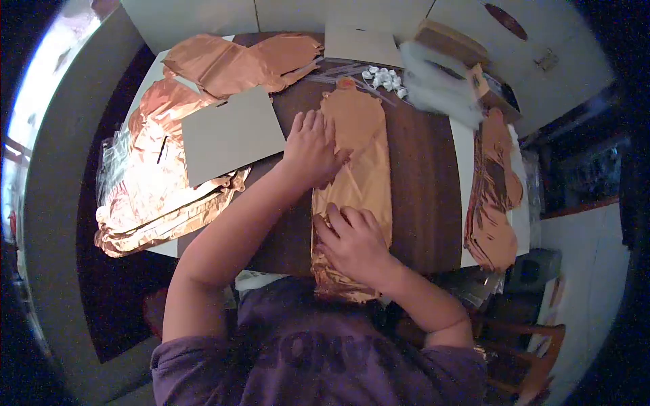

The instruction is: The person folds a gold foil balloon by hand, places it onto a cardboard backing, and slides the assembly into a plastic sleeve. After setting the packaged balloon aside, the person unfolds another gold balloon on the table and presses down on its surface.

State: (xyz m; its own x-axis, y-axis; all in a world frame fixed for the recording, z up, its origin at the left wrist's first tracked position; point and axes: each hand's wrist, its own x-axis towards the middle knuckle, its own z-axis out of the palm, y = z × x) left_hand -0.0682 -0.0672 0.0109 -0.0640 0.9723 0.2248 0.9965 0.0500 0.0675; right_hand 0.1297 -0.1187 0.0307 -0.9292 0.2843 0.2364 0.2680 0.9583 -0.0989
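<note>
A long copper foil balloon (362, 145) lies flat on the dark wooden table (420, 196), running from the far middle to the near edge. My left hand (310, 150) rests palm down on its left edge near the upper half, fingers spread. My right hand (352, 243) presses on the lower part of the same balloon, fingers slightly curled over the foil. Neither hand lifts it off the table.
A grey cardboard sheet (231, 134) lies on a pile of copper foil balloons (159, 193) at the left. More foil (237, 61) is at the back, another stack (494, 196) at the right. Small white pieces (382, 78), plastic bags (437, 84) and a cardboard box (450, 40) sit behind.
</note>
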